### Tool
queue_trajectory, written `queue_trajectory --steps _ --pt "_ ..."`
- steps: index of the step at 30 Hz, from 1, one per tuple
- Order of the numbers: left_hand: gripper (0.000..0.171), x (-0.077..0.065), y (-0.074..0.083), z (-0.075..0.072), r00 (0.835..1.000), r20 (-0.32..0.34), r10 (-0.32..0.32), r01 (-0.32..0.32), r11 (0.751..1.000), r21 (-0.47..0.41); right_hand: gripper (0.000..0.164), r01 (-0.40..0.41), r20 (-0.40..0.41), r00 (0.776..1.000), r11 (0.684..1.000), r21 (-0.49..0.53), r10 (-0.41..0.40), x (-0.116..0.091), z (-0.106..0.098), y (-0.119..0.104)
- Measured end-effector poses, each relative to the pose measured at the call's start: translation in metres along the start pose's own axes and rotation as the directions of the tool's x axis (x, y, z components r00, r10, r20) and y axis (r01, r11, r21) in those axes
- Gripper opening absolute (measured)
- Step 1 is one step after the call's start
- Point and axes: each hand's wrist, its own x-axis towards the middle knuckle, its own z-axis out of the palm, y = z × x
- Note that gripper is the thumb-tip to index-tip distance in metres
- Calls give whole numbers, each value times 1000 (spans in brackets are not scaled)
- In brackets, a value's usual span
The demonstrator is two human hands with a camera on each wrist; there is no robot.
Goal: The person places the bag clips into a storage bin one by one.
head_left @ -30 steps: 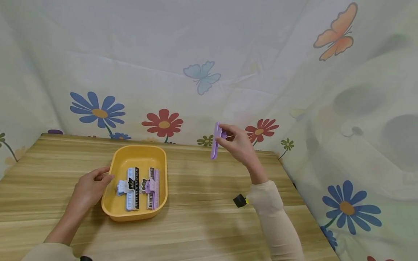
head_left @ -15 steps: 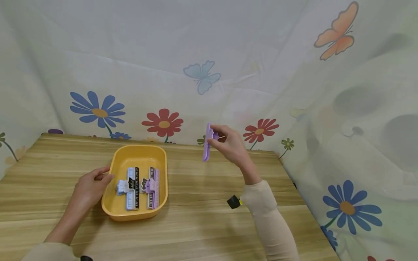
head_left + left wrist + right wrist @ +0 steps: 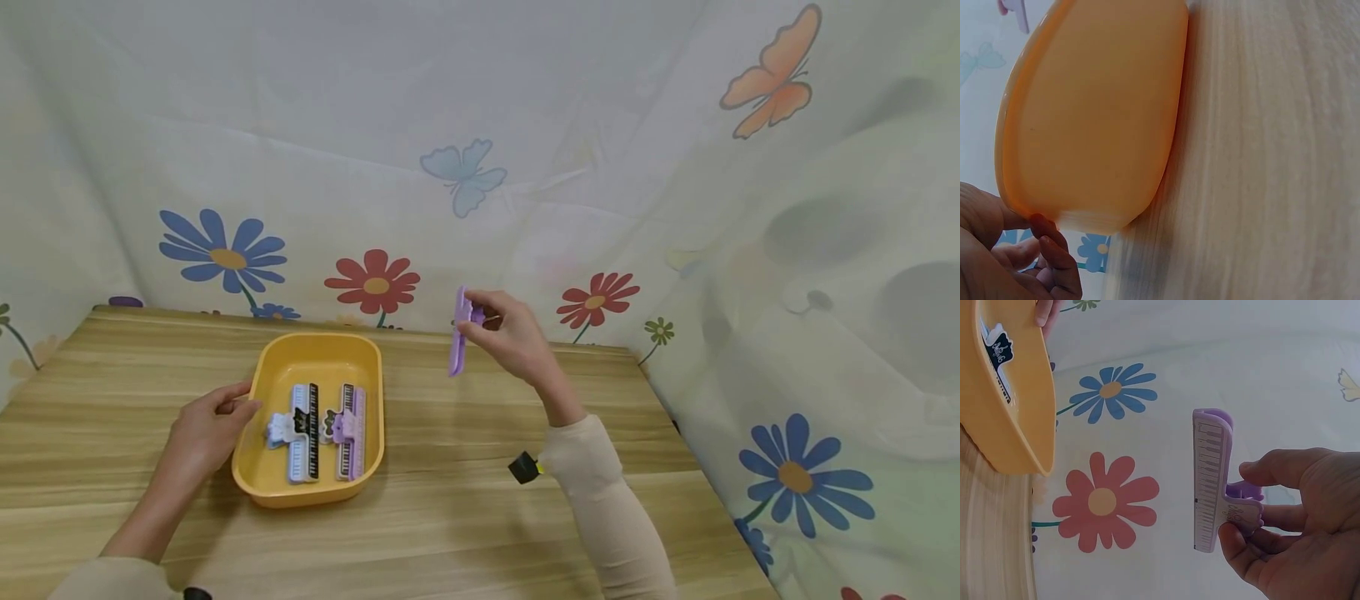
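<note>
My right hand [image 3: 510, 337] holds a purple sheet-music clip [image 3: 1210, 478] in the air, to the right of the yellow plastic basin [image 3: 315, 493]. Thumb and fingers grip its handle, while the long bar with a printed keyboard stands upright. At the basin's left side, my left hand [image 3: 210, 429] pinches the rim between thumb and fingers. Inside the basin lie several similar clips in two overlapping groups: a light blue clip [image 3: 298, 462] beside a black clip [image 3: 314, 450], and another purple clip [image 3: 359, 446] partly covering a clip with a black-and-white keyboard print [image 3: 345, 462].
The basin stands on a wood-grain table [image 3: 450, 517]. Right behind the table hangs a pale cloth [image 3: 300, 167] printed with flowers and butterflies, which also runs down both sides. A small black block [image 3: 523, 467] sits at my right sleeve.
My right hand has moved left with the purple music clip, closer to the basin. The left hand, the basin and the clips inside have stayed put.
</note>
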Motion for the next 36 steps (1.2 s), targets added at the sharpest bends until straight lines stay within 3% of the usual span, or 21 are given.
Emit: queue_trajectory --steps 21,36 --pt "61 0 0 0 999 -12 32 -32 999 13 45 33 60 998 999 5 -33 5 31 -14" --pt "62 -1 1 0 1000 -3 2 -2 1000 7 46 69 111 991 997 29 -71 12 62 -29"
